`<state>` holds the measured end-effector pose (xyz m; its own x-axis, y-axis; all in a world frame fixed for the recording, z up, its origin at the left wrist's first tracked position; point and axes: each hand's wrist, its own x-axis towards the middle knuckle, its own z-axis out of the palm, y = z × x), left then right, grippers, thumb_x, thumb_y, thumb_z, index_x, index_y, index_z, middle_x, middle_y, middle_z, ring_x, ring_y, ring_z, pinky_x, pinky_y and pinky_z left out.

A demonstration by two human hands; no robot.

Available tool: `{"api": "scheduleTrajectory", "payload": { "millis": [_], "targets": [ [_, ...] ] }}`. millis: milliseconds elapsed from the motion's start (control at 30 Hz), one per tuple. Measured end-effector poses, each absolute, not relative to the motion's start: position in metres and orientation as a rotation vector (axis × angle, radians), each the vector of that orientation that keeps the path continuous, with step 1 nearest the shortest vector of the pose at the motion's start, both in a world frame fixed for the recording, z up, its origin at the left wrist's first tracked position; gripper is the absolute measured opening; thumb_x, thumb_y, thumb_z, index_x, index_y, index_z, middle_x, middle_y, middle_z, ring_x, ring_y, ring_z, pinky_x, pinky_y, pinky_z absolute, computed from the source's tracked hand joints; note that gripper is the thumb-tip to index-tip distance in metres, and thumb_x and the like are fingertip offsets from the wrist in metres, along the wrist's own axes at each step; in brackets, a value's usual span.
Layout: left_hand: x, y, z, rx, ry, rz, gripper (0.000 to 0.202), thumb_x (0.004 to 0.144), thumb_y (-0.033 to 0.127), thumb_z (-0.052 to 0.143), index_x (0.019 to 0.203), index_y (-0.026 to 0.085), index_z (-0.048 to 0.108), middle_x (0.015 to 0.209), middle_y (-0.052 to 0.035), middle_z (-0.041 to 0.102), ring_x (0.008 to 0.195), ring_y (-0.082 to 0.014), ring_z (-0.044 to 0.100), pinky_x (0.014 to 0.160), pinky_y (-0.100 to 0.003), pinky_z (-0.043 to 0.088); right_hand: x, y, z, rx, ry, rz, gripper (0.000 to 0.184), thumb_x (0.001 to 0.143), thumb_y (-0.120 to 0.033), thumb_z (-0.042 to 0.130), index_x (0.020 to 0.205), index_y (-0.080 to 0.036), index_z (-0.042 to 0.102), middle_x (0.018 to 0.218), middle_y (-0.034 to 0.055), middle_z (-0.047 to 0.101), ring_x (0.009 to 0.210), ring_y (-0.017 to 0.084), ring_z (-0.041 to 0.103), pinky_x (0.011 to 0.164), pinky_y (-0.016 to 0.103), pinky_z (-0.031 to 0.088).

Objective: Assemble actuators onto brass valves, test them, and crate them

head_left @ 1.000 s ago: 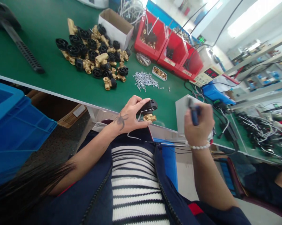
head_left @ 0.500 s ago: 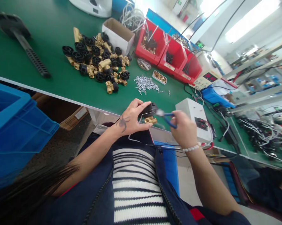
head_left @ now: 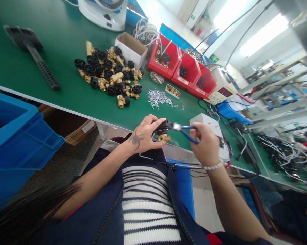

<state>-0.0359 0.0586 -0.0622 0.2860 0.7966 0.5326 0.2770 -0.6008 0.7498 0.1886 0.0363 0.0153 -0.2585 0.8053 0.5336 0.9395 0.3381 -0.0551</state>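
Left: black-capped brass fittings (head_left: 116,77) lie heaped on the green bench (head_left: 97,105). Centre: left hand (head_left: 144,135) clamped on a black-and-brass piece (head_left: 164,136) at the bench edge. Right: right hand (head_left: 206,143) closed around blue-handled pliers (head_left: 177,127), tips at the piece's black part.

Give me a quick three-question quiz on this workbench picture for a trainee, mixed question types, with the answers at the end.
1. True or false: the right hand holds the blue-handled pliers.

2. Which lies right beside the small white tray?
A) the large blue crate
B) the pile of small silver pieces
C) the long black-handled tool

3. Fill in the blank: the left hand grips a fitting whose upper part is black and whose lower part is ____-coloured.

Key: 1. True. 2. B. 3. Brass.
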Motion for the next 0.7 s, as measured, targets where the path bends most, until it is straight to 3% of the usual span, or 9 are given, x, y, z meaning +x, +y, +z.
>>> {"api": "scheduleTrajectory", "payload": {
  "millis": [100, 267, 400, 500, 600, 700],
  "targets": [
    [-0.037, 0.059, -0.063, 2.023, 0.96, 1.302, 0.071, 0.076, 0.036, 0.071, 0.138, 0.006, 0.052, 0.116, -0.0152, 0.053, 0.11, -0.0286, 0.054, 0.099, -0.046, 0.05, 0.192, 0.036, 0.021, -1.529, -1.916, -0.449, 0.017, 0.088, -0.025, 0.045, 0.101, -0.019, 0.055, 0.082, 0.0049, 0.057, 0.068, 0.019, 0.054, 0.066, 0.032, 0.044],
    [-0.037, 0.059, -0.064, 2.024, 0.964, 1.305, 0.071, 0.075, 0.037, 0.072, 0.137, 0.01, 0.053, 0.116, -0.0136, 0.053, 0.109, -0.0277, 0.054, 0.099, -0.046, 0.05, 0.191, 0.036, 0.022, -1.572, -2.245, -0.222, 0.015, 0.076, -0.018, 0.051, 0.084, -0.022, 0.062, 0.069, 0.0017, 0.059, 0.057, 0.017, 0.051, 0.055, 0.028, 0.036],
    [-0.036, 0.059, -0.064, 2.016, 0.974, 1.313, 0.07, 0.076, 0.037, 0.072, 0.137, 0.01, 0.053, 0.115, -0.0135, 0.053, 0.109, -0.0272, 0.054, 0.098, -0.045, 0.051, 0.188, 0.034, 0.027, -1.623, -2.047, -0.225, 0.018, 0.087, -0.028, 0.047, 0.096, -0.019, 0.06, 0.079, 0.0049, 0.06, 0.064, 0.018, 0.054, 0.061, 0.03, 0.042],
    [-0.035, 0.059, -0.064, 2.012, 0.979, 1.312, 0.07, 0.075, 0.036, 0.072, 0.137, 0.01, 0.052, 0.115, -0.0135, 0.053, 0.109, -0.0274, 0.054, 0.098, -0.045, 0.051, 0.185, 0.032, 0.025, -1.679, -1.948, -0.202, 0.02, 0.092, -0.031, 0.042, 0.1, -0.018, 0.056, 0.074, 0.0036, 0.057, 0.058, 0.017, 0.049, 0.058, 0.029, 0.04],
    [-0.033, 0.057, -0.063, 2.014, 0.986, 1.311, 0.069, 0.074, 0.035, 0.073, 0.136, 0.012, 0.053, 0.115, -0.0128, 0.053, 0.108, -0.028, 0.054, 0.099, -0.047, 0.05, 0.183, 0.032, 0.025, -1.718, -2.172, -0.041, 0.011, 0.082, -0.024, 0.051, 0.088, -0.021, 0.059, 0.065, 0.0004, 0.055, 0.051, 0.016, 0.044, 0.052, 0.027, 0.032],
    [-0.032, 0.056, -0.062, 2.001, 0.998, 1.321, 0.067, 0.073, 0.034, 0.074, 0.134, 0.015, 0.053, 0.115, -0.0113, 0.054, 0.108, -0.0277, 0.054, 0.1, -0.047, 0.049, 0.182, 0.032, 0.03, -1.702, -2.161, -0.04, 0.011, 0.08, -0.023, 0.053, 0.089, -0.022, 0.06, 0.068, 0.0004, 0.056, 0.056, 0.016, 0.048, 0.055, 0.027, 0.035]
  ]
}}
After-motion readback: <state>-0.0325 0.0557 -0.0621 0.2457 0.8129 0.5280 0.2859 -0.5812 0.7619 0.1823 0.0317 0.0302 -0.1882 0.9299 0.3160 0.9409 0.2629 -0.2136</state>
